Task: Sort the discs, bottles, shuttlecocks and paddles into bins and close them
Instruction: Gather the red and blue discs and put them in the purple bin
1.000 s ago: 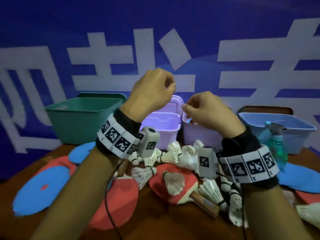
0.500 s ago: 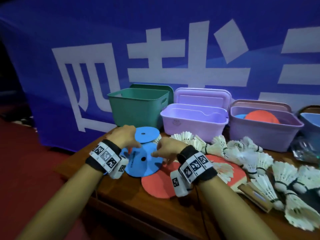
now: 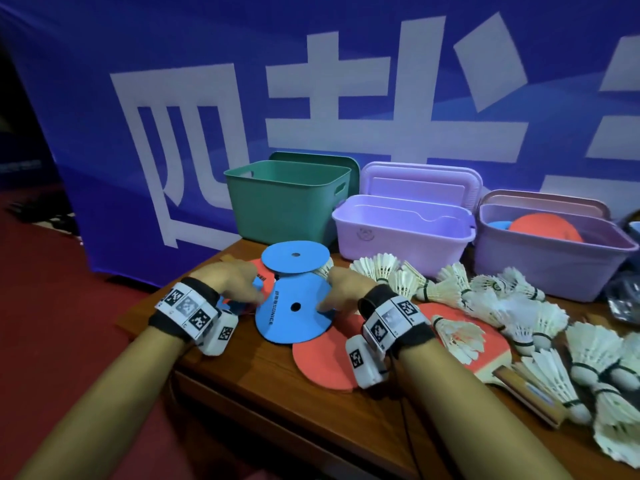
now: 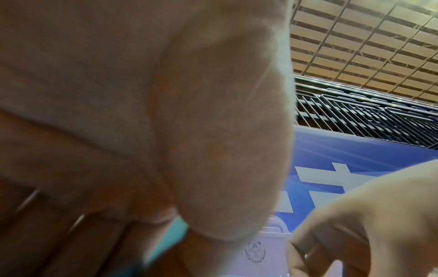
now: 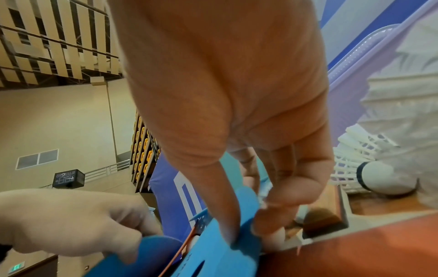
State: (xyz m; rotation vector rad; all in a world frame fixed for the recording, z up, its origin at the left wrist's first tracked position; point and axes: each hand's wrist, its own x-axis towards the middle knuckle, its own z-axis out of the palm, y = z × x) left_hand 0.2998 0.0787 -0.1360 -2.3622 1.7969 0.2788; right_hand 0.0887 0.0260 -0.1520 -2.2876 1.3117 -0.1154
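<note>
A blue disc point(image 3: 294, 315) with a centre hole is bowed up between both hands at the table's left end. My left hand point(image 3: 254, 296) grips its left edge with curled fingers. My right hand point(image 3: 327, 296) pinches its right edge point(image 5: 225, 243) between thumb and fingers. A second blue disc point(image 3: 294, 256) lies just behind, and red discs point(image 3: 322, 362) lie underneath. Several white shuttlecocks point(image 3: 485, 299) are piled to the right, some on a red paddle point(image 3: 491, 351). In the left wrist view my palm hides the disc.
Along the back stand an open green bin point(image 3: 287, 202), an open lilac bin point(image 3: 401, 233) and a purple bin point(image 3: 554, 265) holding red and blue discs. A blue banner hangs behind. The table's front edge point(image 3: 277, 403) is close below my wrists.
A second ago both hands were raised in front of the bins. They have come down to the left end of the table and taken hold of the blue disc, which now bows upward.
</note>
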